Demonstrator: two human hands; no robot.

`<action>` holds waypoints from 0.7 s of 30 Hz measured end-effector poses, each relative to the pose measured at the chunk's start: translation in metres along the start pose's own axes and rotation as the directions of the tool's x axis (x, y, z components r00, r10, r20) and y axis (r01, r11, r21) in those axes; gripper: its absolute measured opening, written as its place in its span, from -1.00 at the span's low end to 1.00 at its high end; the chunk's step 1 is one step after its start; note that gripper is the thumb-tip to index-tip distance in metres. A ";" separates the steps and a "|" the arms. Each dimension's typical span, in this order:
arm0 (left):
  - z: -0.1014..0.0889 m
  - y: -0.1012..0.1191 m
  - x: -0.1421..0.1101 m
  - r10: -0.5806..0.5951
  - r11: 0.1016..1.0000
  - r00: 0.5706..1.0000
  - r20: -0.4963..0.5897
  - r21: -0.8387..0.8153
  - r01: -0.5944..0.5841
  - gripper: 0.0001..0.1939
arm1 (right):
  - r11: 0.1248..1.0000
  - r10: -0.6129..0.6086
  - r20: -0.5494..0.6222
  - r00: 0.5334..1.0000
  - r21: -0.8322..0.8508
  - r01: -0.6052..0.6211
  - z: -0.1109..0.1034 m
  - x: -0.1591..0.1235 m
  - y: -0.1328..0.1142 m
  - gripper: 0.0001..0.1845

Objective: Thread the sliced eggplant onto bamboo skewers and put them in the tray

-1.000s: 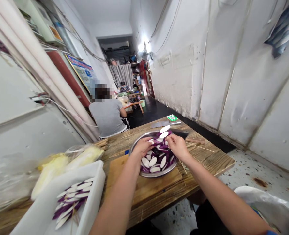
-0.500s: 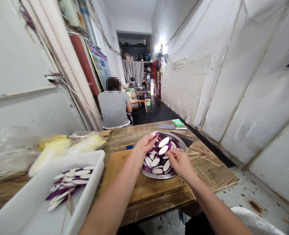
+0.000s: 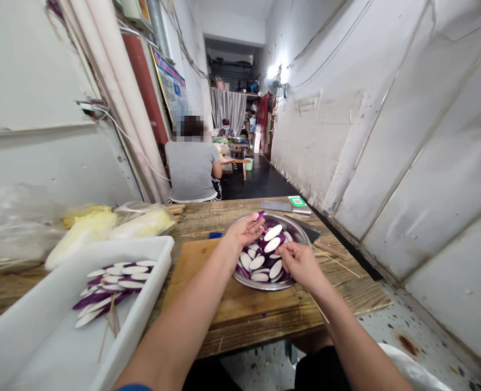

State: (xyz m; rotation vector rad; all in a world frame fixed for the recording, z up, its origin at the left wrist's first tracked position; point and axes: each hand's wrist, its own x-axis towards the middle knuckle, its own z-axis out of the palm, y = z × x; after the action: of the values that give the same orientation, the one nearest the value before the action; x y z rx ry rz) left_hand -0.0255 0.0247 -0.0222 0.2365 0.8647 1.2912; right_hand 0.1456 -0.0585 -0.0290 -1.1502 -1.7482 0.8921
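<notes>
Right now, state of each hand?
Left hand: thumb and forefinger closed on a purple-skinned eggplant slice, other fingers loosely open.
Right hand: fingers pinched closed beside oval, white-faced eggplant slices; what they grip is too hidden to tell.

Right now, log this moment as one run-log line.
left hand: holding white, purple-skinned slice; right hand: fingers closed beside two similar slices; round metal bowl: below both hands

Bright wall light, stretched edges.
</notes>
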 end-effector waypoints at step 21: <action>0.005 -0.003 -0.001 0.037 0.999 0.999 0.004 0.015 -0.037 -0.95 | 0.999 0.019 -0.009 1.000 -0.042 -0.019 0.000 0.003 0.000 -0.76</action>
State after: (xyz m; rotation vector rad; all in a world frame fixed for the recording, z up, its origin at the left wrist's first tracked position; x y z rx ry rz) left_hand -0.0202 0.0240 -0.0205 0.2681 0.8707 1.3182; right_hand 0.1451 -0.0554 -0.0285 -1.1982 -1.7592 0.8641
